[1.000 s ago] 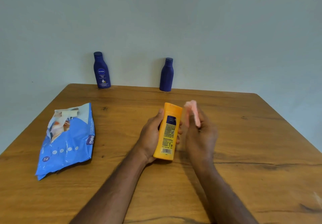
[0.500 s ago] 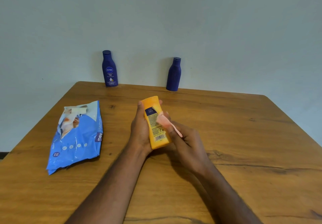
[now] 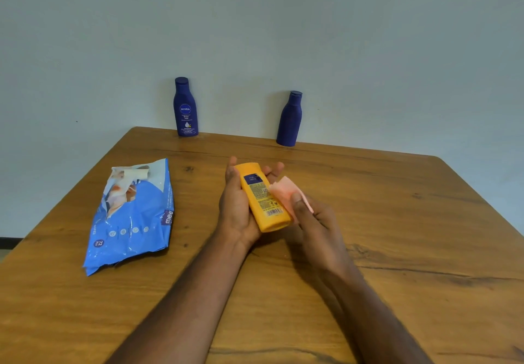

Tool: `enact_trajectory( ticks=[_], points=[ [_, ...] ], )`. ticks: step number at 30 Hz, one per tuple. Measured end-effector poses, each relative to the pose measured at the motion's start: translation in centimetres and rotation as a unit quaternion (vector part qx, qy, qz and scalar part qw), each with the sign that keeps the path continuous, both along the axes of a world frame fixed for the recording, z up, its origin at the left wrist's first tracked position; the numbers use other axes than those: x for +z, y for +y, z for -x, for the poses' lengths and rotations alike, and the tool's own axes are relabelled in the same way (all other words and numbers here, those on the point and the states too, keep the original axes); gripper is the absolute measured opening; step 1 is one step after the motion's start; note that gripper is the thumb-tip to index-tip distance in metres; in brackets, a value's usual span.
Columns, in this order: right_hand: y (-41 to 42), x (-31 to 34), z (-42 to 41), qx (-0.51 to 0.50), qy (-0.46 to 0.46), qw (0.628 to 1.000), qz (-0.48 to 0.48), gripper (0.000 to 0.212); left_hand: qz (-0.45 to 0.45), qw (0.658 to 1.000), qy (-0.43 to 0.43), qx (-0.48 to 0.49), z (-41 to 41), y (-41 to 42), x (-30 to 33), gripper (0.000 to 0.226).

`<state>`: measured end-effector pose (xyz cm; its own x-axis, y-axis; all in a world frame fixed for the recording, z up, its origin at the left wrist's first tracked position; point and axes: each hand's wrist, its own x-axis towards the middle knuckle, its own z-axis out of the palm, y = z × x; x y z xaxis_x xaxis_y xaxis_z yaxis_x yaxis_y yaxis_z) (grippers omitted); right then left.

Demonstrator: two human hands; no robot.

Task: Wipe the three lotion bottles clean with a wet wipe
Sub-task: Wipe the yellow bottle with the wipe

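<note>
1. Bottles are three on this job, and we count one in hand: the yellow bottle (image 3: 262, 196) is held above the middle of the table (image 3: 397, 222), tilted, cap end away from us, back label up.
2. Our left hand (image 3: 236, 208) cradles it from the left side and beneath, thumb along the near edge, fingers curled round the far side with their tips showing past the bottle.
3. Our right hand (image 3: 314, 222) pinches the wipe (image 3: 283, 189) between thumb and fingers and presses it on the label side — so we judge the wiping of this bottle is in progress, not finished.
4. Two blue bottles stand upright at the far edge, against the wall and well apart: the left blue bottle (image 3: 185, 108) shows a printed label, the right blue bottle (image 3: 289, 120) shows a plain side. We cannot tell from here whether they are already clean; nobody touches them.
5. Materials: the yellow bottle looks like smooth, hard plastic, flattened in section with rounded shoulders; the blue ones are slim-necked and matte.
6. The wipe is thin, soft, pinkish and folded small.
7. The pack (image 3: 133, 216) — crinkled glossy blue film, flap torn open — lies flat at the left on the wood-grain table.
</note>
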<state>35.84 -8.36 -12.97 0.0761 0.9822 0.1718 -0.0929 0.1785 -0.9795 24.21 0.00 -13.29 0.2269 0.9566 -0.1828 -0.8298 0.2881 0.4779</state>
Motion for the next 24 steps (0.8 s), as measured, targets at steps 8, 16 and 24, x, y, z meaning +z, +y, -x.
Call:
enact_trajectory(
  ticks=[8, 16, 24],
  points=[
    [1.0, -0.1, -1.7, -0.212, 0.134, 0.963, 0.099, 0.024, 0.044, 0.993, -0.098, 0.040, 1.4, 0.7, 0.6, 0.049],
    [-1.4, 1.6, 2.3, -0.206, -0.223, 0.951, -0.052, 0.058, 0.048, 0.996, -0.037, 0.063, 0.3, 0.0, 0.8, 0.062],
    [-0.7, 1.6, 2.8, -0.141, -0.477, 0.867, -0.007, 0.065, 0.063, 0.986, 0.044, 0.145, 0.1, 0.0, 0.9, 0.040]
  ],
)
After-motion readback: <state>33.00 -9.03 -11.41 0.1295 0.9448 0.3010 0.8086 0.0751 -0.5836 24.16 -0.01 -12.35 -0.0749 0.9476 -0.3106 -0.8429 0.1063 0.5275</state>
